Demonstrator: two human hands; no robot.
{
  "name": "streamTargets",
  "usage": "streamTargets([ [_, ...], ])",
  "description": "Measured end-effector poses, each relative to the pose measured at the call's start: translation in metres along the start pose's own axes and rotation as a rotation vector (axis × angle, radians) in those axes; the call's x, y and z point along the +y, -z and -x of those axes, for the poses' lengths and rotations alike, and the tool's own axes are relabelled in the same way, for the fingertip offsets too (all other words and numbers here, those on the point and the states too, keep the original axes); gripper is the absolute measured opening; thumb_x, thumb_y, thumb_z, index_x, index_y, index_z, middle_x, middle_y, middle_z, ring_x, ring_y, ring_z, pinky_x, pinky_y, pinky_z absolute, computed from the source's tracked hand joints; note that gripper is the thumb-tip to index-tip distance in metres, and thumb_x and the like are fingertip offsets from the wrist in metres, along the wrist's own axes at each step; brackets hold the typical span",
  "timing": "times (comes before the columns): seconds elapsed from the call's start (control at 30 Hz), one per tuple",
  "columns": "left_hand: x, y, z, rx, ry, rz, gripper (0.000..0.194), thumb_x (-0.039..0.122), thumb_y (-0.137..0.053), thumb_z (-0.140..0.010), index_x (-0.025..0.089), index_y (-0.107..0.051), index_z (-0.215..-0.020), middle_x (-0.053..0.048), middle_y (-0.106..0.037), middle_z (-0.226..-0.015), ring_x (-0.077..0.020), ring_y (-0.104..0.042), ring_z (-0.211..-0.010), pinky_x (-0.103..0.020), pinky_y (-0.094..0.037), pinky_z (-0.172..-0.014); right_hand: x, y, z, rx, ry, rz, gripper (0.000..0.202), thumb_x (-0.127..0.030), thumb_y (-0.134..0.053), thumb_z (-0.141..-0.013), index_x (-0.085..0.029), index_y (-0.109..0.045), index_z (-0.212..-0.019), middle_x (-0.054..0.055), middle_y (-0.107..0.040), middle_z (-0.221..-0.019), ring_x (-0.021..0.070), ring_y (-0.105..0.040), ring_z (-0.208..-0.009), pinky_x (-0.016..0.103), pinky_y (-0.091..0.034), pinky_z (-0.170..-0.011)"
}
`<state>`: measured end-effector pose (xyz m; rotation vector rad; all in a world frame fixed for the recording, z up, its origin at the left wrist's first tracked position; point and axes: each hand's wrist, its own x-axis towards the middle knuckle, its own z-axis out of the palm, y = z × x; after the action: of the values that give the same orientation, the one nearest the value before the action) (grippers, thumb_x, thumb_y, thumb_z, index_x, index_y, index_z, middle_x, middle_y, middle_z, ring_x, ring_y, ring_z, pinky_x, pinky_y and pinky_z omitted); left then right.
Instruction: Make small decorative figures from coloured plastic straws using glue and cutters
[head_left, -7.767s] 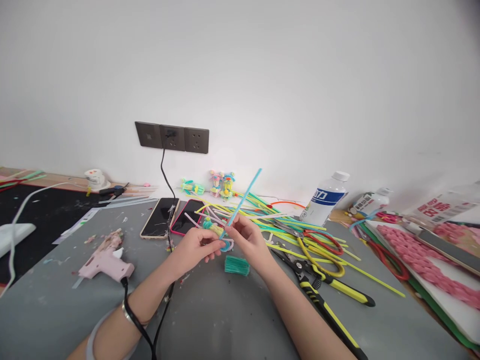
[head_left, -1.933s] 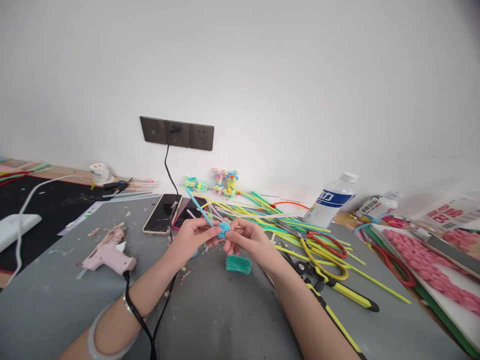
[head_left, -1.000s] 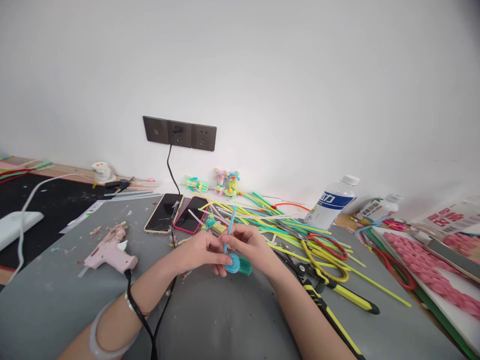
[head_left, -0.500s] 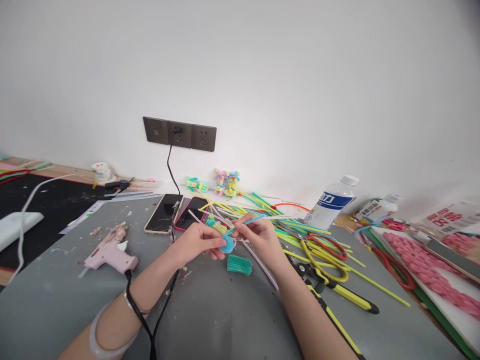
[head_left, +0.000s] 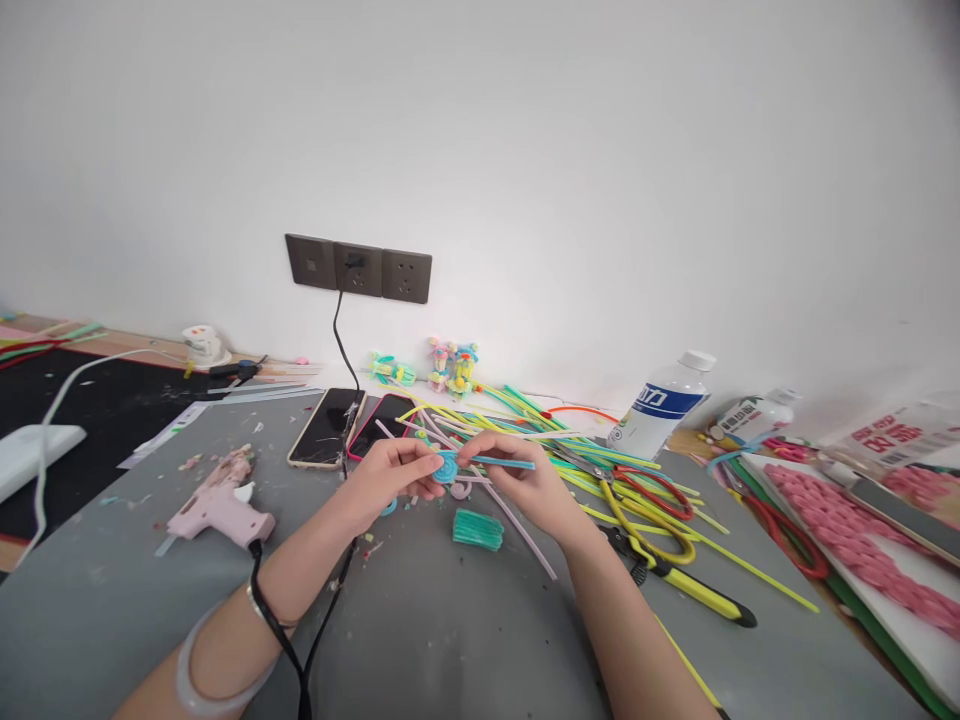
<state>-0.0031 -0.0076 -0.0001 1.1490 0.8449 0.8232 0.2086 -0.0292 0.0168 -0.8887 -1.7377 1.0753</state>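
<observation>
A: Where do we stand with the blue pipe cleaner [head_left: 495, 462]?

B: We have most of it wound into a flat blue coil [head_left: 448, 466], which we hold above the middle of the tabletop [head_left: 450, 640], a little toward its back edge. Our left hand [head_left: 394, 472] pinches the coil between thumb and fingertips, closed tight on it. Our right hand [head_left: 517, 480] is closed on the straight tail, which sticks out to the right, roughly level.

A: So what is left, as we judge it?

B: The short unwound tail has yet to go around the coil. Whether the end needs fixing we cannot tell.

A: And what lies around our hands?

B: Just below them a green bundle of short pieces [head_left: 477, 529] lies on the tabletop, apart from the coil. A lilac pipe cleaner [head_left: 525, 540] runs under our right wrist. Behind, toward the back edge, a loose heap of yellow and green pipe cleaners [head_left: 540, 430] spreads out, with two phones [head_left: 352, 427] beside it on the left and small finished figures [head_left: 450, 366] against the wall.

A: Tools?

B: The pink glue gun [head_left: 221, 508] rests near the left edge, well apart from our hands, its cord passing our left forearm. Yellow-handled scissors [head_left: 645, 510] and yellow-and-black pliers [head_left: 675, 580] lie to the right, untouched, and a water bottle [head_left: 660, 400] leans beyond them.
</observation>
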Motion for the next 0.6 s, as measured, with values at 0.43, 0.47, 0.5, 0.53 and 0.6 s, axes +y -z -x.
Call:
streamTargets([
  [0.43, -0.004, 0.006, -0.003, -0.042, -0.042, -0.261, 0.03, 0.044, -0.074, -0.078, 0.014, -0.074, -0.078, -0.004, -0.072, -0.067, -0.0126, -0.063, -0.058, -0.022, -0.048, -0.056, 0.001, 0.001, 0.004, -0.181, -0.22, -0.149, 0.035, -0.052, -0.069, -0.083, -0.017, -0.067, -0.082, 0.006, -0.07, -0.079, 0.0176, -0.063, -0.074, 0.03, -0.051, -0.069],
  [0.47, -0.005, 0.006, -0.003, -0.067, -0.04, -0.29, 0.03, 0.044, -0.073, -0.079, 0.014, -0.074, -0.078, -0.004, -0.072, -0.067, -0.0129, -0.064, -0.059, -0.021, -0.047, -0.055, 0.003, -0.003, 0.003, -0.164, -0.271, -0.166, 0.034, -0.05, -0.074, -0.08, -0.018, -0.062, -0.079, 0.004, -0.068, -0.075, 0.0162, -0.062, -0.07, 0.028, -0.05, -0.066],
  [0.5, -0.005, 0.005, -0.002, -0.089, -0.039, -0.307, 0.03, 0.044, -0.072, -0.079, 0.014, -0.073, -0.077, -0.004, -0.072, -0.068, -0.0135, -0.065, -0.06, -0.021, -0.047, -0.054, 0.004, -0.006, 0.003, -0.148, -0.302, -0.181, 0.035, -0.048, -0.076, -0.078, -0.019, -0.058, -0.077, 0.002, -0.066, -0.071, 0.0147, -0.061, -0.066, 0.027, -0.049, -0.062],
  [0.53, -0.005, 0.005, -0.002, -0.108, -0.036, -0.316, 0.03, 0.044, -0.072, -0.08, 0.014, -0.073, -0.077, -0.004, -0.071, -0.068, -0.0143, -0.066, -0.061, -0.021, -0.047, -0.053, 0.005, -0.008, 0.002, -0.137, -0.314, -0.191, 0.036, -0.049, -0.077, -0.077, -0.02, -0.054, -0.077, 0.0, -0.064, -0.068, 0.0131, -0.059, -0.062, 0.025, -0.048, -0.059],
  [0.6, -0.006, 0.004, -0.002, -0.129, -0.027, -0.32, 0.03, 0.044, -0.071, -0.08, 0.014, -0.072, -0.078, -0.004, -0.071, -0.068, -0.0157, -0.068, -0.063, -0.021, -0.047, -0.052, 0.007, -0.012, 0.002, -0.12, -0.308, -0.2, 0.037, -0.051, -0.073, -0.08, -0.021, -0.051, -0.081, -0.003, -0.059, -0.064, 0.0108, -0.054, -0.057, 0.023, -0.044, -0.054],
])
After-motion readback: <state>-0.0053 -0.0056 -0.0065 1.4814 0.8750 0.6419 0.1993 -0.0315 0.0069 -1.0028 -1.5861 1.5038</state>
